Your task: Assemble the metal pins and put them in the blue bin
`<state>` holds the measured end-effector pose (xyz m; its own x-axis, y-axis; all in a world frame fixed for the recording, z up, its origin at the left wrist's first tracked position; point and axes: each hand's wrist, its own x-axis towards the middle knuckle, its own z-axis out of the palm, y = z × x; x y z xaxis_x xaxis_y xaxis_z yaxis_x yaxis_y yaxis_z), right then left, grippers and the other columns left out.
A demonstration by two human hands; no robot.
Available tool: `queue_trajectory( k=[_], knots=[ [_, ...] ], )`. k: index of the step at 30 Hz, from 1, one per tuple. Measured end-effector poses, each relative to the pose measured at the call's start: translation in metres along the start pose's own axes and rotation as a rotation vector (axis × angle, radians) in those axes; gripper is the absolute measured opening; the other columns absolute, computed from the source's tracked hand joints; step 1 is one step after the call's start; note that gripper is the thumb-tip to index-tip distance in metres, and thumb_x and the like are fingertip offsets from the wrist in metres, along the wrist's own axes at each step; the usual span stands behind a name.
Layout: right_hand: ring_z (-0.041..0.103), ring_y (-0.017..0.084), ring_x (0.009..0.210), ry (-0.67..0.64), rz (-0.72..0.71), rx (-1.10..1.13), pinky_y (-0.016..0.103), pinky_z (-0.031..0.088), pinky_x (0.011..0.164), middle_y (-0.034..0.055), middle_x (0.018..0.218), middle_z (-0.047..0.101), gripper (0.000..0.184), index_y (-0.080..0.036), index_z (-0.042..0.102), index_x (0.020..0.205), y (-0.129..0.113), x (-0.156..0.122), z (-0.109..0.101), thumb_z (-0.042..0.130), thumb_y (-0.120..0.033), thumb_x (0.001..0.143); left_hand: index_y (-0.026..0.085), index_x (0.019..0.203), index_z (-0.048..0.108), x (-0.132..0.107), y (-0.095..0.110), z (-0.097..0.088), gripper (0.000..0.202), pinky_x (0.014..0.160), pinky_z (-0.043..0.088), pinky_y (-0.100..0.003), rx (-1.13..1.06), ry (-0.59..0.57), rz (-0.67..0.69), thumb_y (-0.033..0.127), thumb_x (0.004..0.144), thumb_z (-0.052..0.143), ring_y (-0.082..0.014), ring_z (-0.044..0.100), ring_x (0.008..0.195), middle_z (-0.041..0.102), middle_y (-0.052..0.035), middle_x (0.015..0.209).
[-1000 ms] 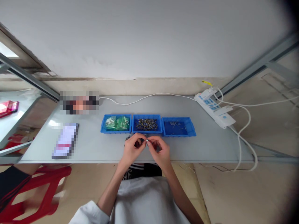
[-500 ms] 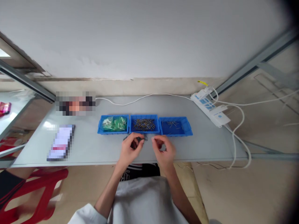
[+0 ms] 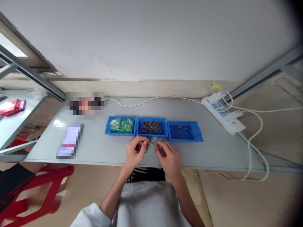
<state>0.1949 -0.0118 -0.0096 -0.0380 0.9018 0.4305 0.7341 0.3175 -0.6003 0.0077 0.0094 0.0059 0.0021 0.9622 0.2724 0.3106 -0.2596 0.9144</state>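
Dark thin pieces (image 3: 148,146) lie in a small tangled heap on the counter (image 3: 213,151), just in front of the middle blue tray (image 3: 153,119), on the person's side, and partly hidden by the left hand (image 3: 134,152). That hand is curled over the heap with its thumb and index finger drawn together; whether anything is pinched there I cannot tell. The right hand (image 3: 170,157), in front of the middle blue tray and toward its right, has thumb and forefinger closed in at the tip of one dark piece; a firm grasp cannot be made out.

The middle blue tray holds many slim metal pins (image 3: 151,127). Just left of it, the left blue tray (image 3: 120,134) contains pale pieces and green material; just right of it, the right blue tray (image 3: 174,134) has a few scattered thin pins. A phone (image 3: 69,140), its picture pixelated, lies well left of the middle blue tray, and a white power strip (image 3: 222,115) well right of it.
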Motion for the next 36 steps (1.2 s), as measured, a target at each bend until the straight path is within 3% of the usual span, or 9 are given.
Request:
queue_trajectory(
  k=[4, 10, 14, 18, 23, 31, 36],
  knots=[
    [0.067, 0.017, 0.066, -0.072, 0.072, -0.040, 0.027, 0.047, 0.063, 0.0007, 0.081, 0.073, 0.018, -0.025, 0.075, 0.108, 0.001, 0.000, 0.014, 0.059, -0.035, 0.108, 0.020, 0.096, 0.077, 0.000, 0.001, 0.000, 0.029, 0.062, 0.050, -0.025, -0.012, -0.002, -0.006, 0.036, 0.110, 0.058, -0.0132, 0.064, 0.062, 0.078, -0.0041, 0.082],
    [0.067, 0.017, 0.065, -0.117, 0.117, -0.054, 0.026, 0.042, 0.061, 0.0001, 0.077, 0.072, 0.022, -0.024, 0.072, 0.097, 0.004, 0.002, 0.013, 0.057, -0.036, 0.108, 0.018, 0.092, 0.076, 0.000, 0.000, 0.000, 0.027, 0.061, 0.050, -0.023, -0.007, -0.024, -0.021, 0.033, 0.108, 0.060, -0.0125, 0.066, 0.063, 0.079, -0.0036, 0.082],
    [0.068, 0.016, 0.065, -0.067, 0.092, 0.005, 0.026, 0.047, 0.064, 0.0012, 0.083, 0.076, 0.018, -0.024, 0.071, 0.097, 0.002, 0.000, 0.011, 0.058, -0.032, 0.107, 0.019, 0.096, 0.076, 0.000, 0.000, 0.001, 0.020, 0.061, 0.049, -0.023, 0.007, -0.029, 0.016, 0.027, 0.107, 0.061, -0.0119, 0.064, 0.062, 0.078, -0.0031, 0.082],
    [0.063, 0.013, 0.056, 0.006, 0.045, 0.080, 0.025, 0.049, 0.062, -0.0013, 0.077, 0.074, 0.015, -0.024, 0.071, 0.097, -0.002, 0.000, 0.005, 0.060, -0.030, 0.106, 0.020, 0.104, 0.075, 0.002, -0.002, 0.003, 0.014, 0.062, 0.049, -0.023, 0.061, -0.055, 0.107, 0.022, 0.105, 0.062, -0.0112, 0.061, 0.062, 0.077, -0.0033, 0.089],
    [0.059, 0.012, 0.057, 0.089, -0.006, 0.151, 0.024, 0.052, 0.064, -0.0027, 0.078, 0.071, 0.006, -0.024, 0.070, 0.103, -0.013, 0.006, -0.001, 0.064, -0.024, 0.105, 0.023, 0.116, 0.075, 0.002, -0.006, 0.005, 0.018, 0.065, 0.052, -0.022, 0.148, -0.220, 0.209, 0.018, 0.105, 0.061, -0.0116, 0.066, 0.070, 0.078, -0.0048, 0.106],
    [0.055, 0.012, 0.059, 0.132, -0.085, 0.236, 0.026, 0.052, 0.063, 0.0004, 0.089, 0.074, 0.007, -0.025, 0.071, 0.104, -0.023, 0.018, 0.001, 0.067, -0.019, 0.105, 0.022, 0.110, 0.078, 0.001, -0.015, 0.005, 0.015, 0.062, 0.050, -0.021, 0.118, -0.157, 0.141, 0.020, 0.102, 0.065, -0.0115, 0.062, 0.062, 0.076, -0.0009, 0.085],
    [0.059, 0.012, 0.064, 0.125, -0.036, 0.341, 0.026, 0.052, 0.064, 0.0025, 0.096, 0.075, 0.011, -0.025, 0.073, 0.109, -0.018, 0.014, 0.007, 0.065, -0.019, 0.106, 0.022, 0.104, 0.078, 0.001, -0.014, 0.005, 0.012, 0.059, 0.047, -0.021, 0.111, -0.132, 0.084, 0.022, 0.101, 0.066, -0.0109, 0.057, 0.055, 0.067, 0.0033, 0.068]
  ],
)
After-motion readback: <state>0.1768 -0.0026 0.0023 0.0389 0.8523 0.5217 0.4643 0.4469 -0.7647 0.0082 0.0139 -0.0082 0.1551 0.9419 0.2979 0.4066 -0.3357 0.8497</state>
